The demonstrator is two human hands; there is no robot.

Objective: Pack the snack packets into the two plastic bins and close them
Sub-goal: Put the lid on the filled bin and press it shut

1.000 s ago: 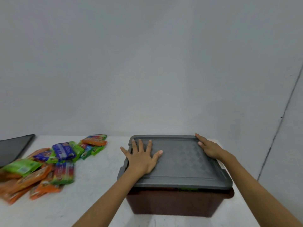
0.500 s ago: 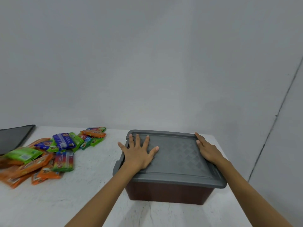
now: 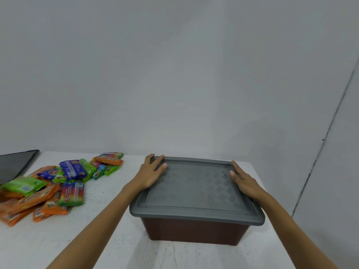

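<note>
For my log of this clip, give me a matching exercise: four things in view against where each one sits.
Things: 1 left hand; 2 right hand; 3 snack packets; 4 dark flat panel.
Places: A loose on the table, left of the brown bin; B grey lid's right edge; C table's far-left edge; D lid's far-left corner.
Pairs: 1-D; 2-B; 3-A; 4-C.

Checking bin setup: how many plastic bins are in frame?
1. The brown plastic bin, under a grey lid, sits at the right of the white table. A second may lie out of frame.
</note>
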